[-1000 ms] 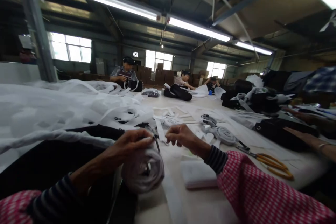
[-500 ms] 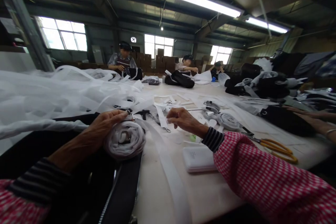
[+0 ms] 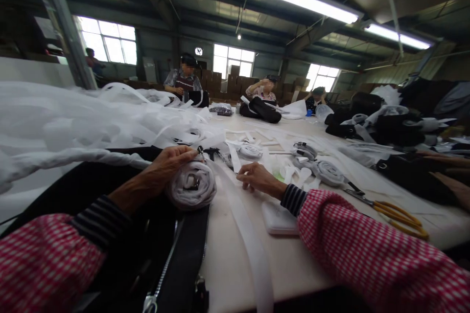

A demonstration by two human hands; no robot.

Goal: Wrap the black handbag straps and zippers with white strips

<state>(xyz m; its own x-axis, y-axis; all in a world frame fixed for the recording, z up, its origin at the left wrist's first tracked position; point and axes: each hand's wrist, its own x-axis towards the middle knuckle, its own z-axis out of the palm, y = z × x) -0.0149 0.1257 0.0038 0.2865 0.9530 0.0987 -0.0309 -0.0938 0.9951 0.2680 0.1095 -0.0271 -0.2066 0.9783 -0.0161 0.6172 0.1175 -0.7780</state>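
Observation:
My left hand (image 3: 167,168) is closed, thumb and fingers pinching a small dark metal clasp (image 3: 200,152) at the top of a coiled strap (image 3: 193,183) wrapped in white material. The coil stands on its edge over a black bag (image 3: 121,254) with a zipper. Right of it, my right hand (image 3: 259,179) is low over the table, fingers curled and fingertips together at the lower end of a short white strip (image 3: 234,156). What those fingertips hold is too small to make out. A long white band (image 3: 244,225) runs from the coil down the table.
A white case (image 3: 279,219) lies under my right forearm, and yellow-handled scissors (image 3: 400,217) lie further right. More wrapped coils (image 3: 328,172) are beyond. White sheeting (image 3: 91,117) is heaped at left, black bags (image 3: 389,124) at right. Co-workers sit across; another person's hands (image 3: 451,173) are at right.
My right hand has come down to the end of the white strip, its fingers closing more. My left hand stays at the clasp on the coil. The view has turned slightly left.

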